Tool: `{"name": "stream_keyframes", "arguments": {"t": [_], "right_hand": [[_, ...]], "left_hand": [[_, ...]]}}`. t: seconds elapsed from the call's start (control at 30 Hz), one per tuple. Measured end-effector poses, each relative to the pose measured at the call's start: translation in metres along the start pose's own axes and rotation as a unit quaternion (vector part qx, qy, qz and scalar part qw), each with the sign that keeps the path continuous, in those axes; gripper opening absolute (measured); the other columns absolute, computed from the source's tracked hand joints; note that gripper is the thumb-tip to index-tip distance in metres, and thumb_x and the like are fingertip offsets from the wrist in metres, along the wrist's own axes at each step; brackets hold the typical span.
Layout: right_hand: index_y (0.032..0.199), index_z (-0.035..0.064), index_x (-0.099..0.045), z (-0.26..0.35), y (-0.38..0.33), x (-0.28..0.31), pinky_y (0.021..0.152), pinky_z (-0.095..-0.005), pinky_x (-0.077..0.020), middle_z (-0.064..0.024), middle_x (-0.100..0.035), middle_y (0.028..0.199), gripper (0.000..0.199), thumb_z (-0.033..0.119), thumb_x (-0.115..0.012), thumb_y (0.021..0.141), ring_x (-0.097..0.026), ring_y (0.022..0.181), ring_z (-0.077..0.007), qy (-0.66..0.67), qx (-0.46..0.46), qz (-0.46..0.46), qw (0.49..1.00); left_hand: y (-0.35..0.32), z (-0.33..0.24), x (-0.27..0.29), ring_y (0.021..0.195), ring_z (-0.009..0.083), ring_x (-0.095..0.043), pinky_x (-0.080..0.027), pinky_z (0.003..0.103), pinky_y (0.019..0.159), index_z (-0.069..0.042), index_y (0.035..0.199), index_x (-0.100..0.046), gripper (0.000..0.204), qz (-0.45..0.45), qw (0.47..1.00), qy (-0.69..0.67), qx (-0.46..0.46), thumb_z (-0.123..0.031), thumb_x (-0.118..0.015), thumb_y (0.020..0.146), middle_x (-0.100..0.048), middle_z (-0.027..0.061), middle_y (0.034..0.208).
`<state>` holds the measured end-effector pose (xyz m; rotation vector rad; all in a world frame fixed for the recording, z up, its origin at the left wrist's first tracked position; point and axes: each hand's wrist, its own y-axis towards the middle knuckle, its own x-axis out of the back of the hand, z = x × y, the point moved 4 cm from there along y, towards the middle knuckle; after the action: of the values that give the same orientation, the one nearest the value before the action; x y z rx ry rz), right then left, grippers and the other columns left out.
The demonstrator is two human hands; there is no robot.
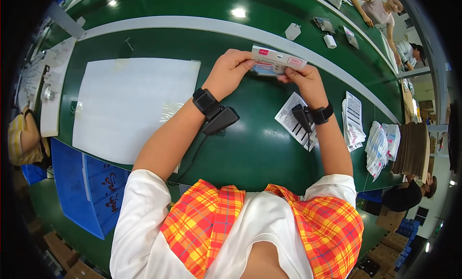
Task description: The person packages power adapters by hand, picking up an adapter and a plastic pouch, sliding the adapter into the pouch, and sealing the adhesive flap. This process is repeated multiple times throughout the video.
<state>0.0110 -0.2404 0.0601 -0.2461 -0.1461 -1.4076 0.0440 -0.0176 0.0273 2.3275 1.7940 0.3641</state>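
We hold a small white box (278, 60) with pink patches above the green table (250, 149), both hands on it; our left hand (230, 72) pinches its left end, fingers curled shut around it; our right hand (304, 81) grips its right end from below, fingers closed on the box edge; something pale blue shows just under the box between the hands, too small for us to tell what it is. Each wrist carries a black band (206, 102) with a black device clipped beside it; a cable runs down from the left one. On the table below the right wrist lies a printed leaflet (290, 119); to its right sit a leaflet stack (353, 119), then a pile of white packets (380, 146), then a stack of brown cardboard (413, 149). To our left lies a large white sheet (130, 105); a blue bin (84, 187) sits at the near left edge. Beyond a pale strip, small white items (292, 31) rest on the far table; another person (378, 9) leans over it.
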Motion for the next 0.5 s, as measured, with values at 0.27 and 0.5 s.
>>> {"name": "stream_keyframes", "arguments": {"t": [0.27, 0.5], "right_hand": [[0.104, 0.0036, -0.07, 0.022, -0.037, -0.006, 0.084, -0.0363, -0.0515, -0.0133, -0.071, 0.098, 0.023, 0.004, -0.061, 0.083, -0.067, 0.092, -0.0275, -0.577, 0.347, 0.103, 0.732], [0.089, 0.0039, -0.073, 0.027, -0.036, -0.062, 0.082, -0.0393, -0.0502, -0.0113, -0.069, 0.091, 0.015, 0.003, -0.065, 0.076, -0.064, 0.09, -0.0292, -0.439, 0.149, 0.134, 0.876]], "left_hand": [[-0.028, -0.007, -0.025, 0.104, 0.0229, -0.053, -0.033, 0.041, 0.093, -0.017, 0.102, -0.072, 0.02, 0.212, 0.894, 0.363, -0.153, -0.011, -0.063, 0.085, -0.065, -0.0029, 0.099], [-0.03, -0.013, -0.037, 0.109, 0.0246, -0.049, -0.03, 0.042, 0.093, -0.022, 0.109, -0.071, 0.029, 0.191, 0.893, 0.391, -0.111, -0.013, -0.065, 0.082, -0.061, -0.0037, 0.108]]}}
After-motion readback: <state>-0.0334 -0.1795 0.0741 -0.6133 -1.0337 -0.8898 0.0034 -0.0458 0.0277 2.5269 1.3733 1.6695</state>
